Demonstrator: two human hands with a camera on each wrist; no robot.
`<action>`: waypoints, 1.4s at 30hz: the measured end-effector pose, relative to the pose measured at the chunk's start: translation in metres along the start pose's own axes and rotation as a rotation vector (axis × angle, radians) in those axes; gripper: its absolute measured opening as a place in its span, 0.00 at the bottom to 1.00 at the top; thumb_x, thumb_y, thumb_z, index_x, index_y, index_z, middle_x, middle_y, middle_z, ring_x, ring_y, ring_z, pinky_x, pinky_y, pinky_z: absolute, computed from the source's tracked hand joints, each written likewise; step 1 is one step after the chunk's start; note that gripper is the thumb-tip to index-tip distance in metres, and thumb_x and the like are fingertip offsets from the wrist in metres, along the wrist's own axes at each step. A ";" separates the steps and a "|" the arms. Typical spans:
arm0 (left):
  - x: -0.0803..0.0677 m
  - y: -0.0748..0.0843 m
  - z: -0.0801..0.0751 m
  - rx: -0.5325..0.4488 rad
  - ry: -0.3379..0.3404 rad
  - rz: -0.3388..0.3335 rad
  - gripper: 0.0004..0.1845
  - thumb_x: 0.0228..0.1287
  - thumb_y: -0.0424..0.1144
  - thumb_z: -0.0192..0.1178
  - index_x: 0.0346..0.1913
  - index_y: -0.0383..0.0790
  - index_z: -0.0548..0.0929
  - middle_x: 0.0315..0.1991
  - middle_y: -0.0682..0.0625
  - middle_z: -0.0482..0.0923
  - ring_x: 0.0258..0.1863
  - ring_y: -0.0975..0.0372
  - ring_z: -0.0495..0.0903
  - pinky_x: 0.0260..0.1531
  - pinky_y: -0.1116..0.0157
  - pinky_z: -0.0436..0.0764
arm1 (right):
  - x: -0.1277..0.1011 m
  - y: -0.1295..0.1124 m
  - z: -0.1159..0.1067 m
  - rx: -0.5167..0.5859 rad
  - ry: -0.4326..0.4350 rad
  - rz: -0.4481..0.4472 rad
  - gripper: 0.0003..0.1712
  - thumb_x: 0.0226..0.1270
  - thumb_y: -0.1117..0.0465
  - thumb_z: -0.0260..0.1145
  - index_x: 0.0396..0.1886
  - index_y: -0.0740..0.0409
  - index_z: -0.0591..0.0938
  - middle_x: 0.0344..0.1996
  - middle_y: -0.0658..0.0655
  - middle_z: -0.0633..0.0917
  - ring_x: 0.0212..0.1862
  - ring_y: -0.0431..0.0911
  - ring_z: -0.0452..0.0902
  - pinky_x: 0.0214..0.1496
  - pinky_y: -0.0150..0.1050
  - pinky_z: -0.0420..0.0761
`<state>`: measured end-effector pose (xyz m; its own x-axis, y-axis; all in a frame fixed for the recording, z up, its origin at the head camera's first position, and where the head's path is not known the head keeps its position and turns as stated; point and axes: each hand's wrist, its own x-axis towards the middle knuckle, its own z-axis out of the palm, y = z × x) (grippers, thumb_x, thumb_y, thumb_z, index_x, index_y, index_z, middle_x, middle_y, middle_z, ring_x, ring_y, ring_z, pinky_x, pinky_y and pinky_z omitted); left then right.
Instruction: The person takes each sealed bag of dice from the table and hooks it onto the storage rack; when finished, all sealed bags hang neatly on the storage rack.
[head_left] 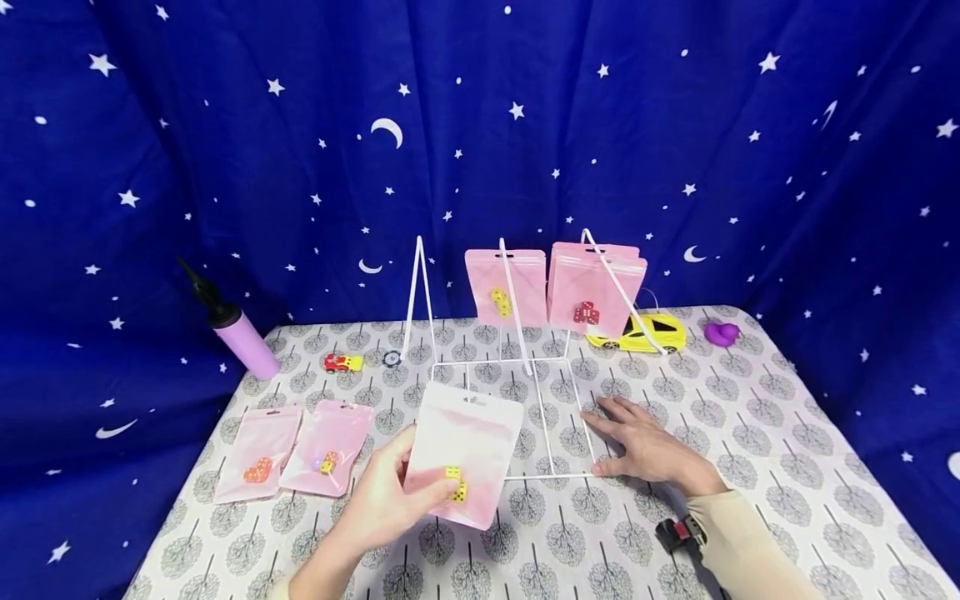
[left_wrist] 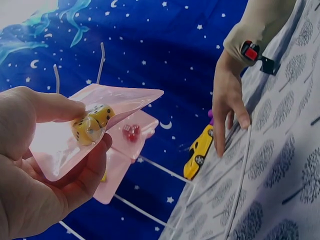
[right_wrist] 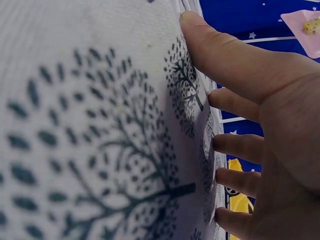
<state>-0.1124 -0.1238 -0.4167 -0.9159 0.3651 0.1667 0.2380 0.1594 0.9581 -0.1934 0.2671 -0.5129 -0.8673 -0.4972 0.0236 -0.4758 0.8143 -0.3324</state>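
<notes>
Big picture first: the bench (head_left: 757,433), under its tree-print cloth, carries a white wire rack (head_left: 525,367) standing towards the back. Two spots on the rack are already filled, one pink pouch with yellow dice (head_left: 506,287) and beside it a doubled pouch with red dice (head_left: 596,287); the leftmost upright wire looks bare.

Down in front, the left hand (head_left: 386,496) has the pouch in play (head_left: 467,454) lifted just above the bench, short of the rack's base. The thumb and fingers (left_wrist: 55,107) are pinching it right over the two yellow dice inside, hang-hole end pointing towards the rack. The right hand (head_left: 645,446) lies flat, fingers spread and relaxed, pressing on the rack's base wire at its right front corner and holding nothing.

So I'd say we're in the carry-and-hang step: rack steadied, pouch on its way. The next move, to my eye, calls for lining that hang hole up with a free wire tip and sliding it down.

Two more dice pouches (head_left: 300,450) wait flat at the left. Smaller stuff behind: a purple pump (head_left: 240,333), a yellow toy car (head_left: 641,333), a purple duck (head_left: 722,333).
</notes>
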 end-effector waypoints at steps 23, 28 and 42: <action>0.008 0.020 0.025 -0.077 -0.057 0.194 0.21 0.57 0.27 0.65 0.55 0.39 0.78 0.40 0.41 0.86 0.33 0.61 0.87 0.30 0.59 0.88 | 0.001 0.000 -0.001 0.006 0.002 -0.005 0.52 0.50 0.33 0.70 0.71 0.53 0.68 0.74 0.69 0.58 0.72 0.70 0.50 0.69 0.72 0.54; 0.010 0.023 0.032 -0.086 -0.051 0.238 0.19 0.57 0.26 0.66 0.52 0.36 0.78 0.37 0.39 0.86 0.31 0.62 0.86 0.27 0.59 0.88 | 0.001 -0.001 -0.001 0.007 -0.002 0.002 0.52 0.50 0.33 0.70 0.71 0.52 0.68 0.74 0.68 0.58 0.72 0.70 0.50 0.69 0.73 0.53; 0.016 0.035 0.042 -0.056 -0.030 0.225 0.19 0.57 0.31 0.68 0.52 0.40 0.80 0.36 0.43 0.87 0.29 0.64 0.86 0.25 0.61 0.87 | 0.001 0.000 -0.001 0.017 0.002 0.006 0.53 0.49 0.33 0.70 0.71 0.52 0.68 0.74 0.68 0.58 0.72 0.70 0.50 0.69 0.72 0.53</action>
<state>-0.1049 -0.0737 -0.3903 -0.8317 0.4129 0.3712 0.4159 0.0204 0.9092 -0.1942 0.2670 -0.5123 -0.8706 -0.4914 0.0234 -0.4678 0.8122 -0.3485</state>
